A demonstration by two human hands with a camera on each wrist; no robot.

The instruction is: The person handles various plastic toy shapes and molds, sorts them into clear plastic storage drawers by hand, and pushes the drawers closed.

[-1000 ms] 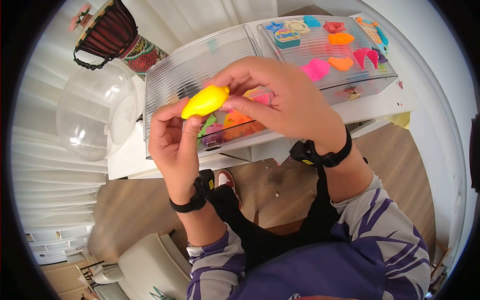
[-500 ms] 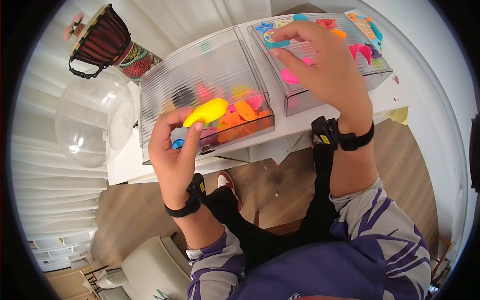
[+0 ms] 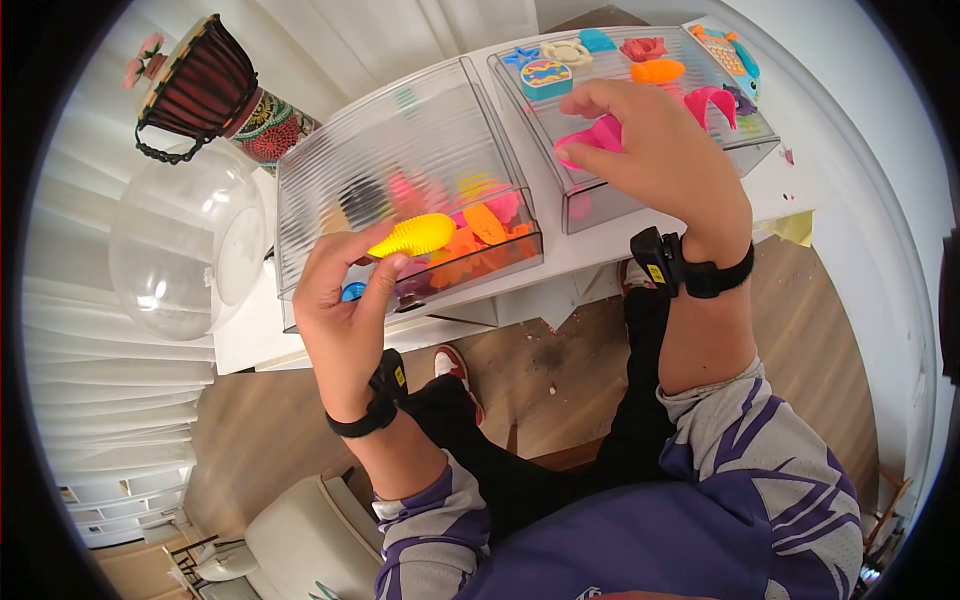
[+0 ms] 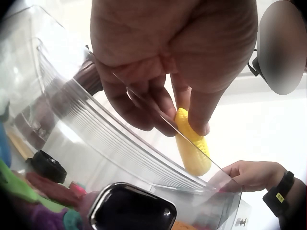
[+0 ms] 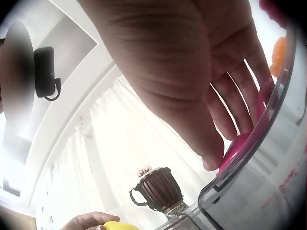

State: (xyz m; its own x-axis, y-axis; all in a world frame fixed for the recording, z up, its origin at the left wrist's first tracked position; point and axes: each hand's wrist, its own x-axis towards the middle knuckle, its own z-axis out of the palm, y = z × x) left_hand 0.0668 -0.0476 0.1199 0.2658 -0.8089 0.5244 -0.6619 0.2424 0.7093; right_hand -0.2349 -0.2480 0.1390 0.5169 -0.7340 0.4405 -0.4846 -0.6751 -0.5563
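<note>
While the left hand (image 3: 345,300) pinches the yellow corn-like toy (image 3: 420,235) by its narrow end, thumb on one side and fingers on the other, the right hand (image 3: 670,150) reaches over the right clear box (image 3: 590,212). The yellow toy is held up above the front part of the left clear box (image 3: 430,130), its rounded end pointing toward the person's right.

The right hand's thumb and fingers are moderately spread about a bright pink toy (image 3: 590,138) on the ribbed top of the right box. In the right wrist view the thumb tip meets the pink toy's edge; whether the fingers grip it cannot be told.

Behind the right hand, on the same top, lie a blue star-shaped toy (image 3: 521,57), a teal toy with a patterned oval face (image 3: 546,78), an orange toy (image 3: 657,71) and, farther right, a pink arched piece (image 3: 712,100). Mixed colourful pieces show through the left box. Both boxes rest on a white table (image 3: 245,335), with a dark red hand drum (image 3: 205,85) and a transparent dome (image 3: 185,235) to the left.
</note>
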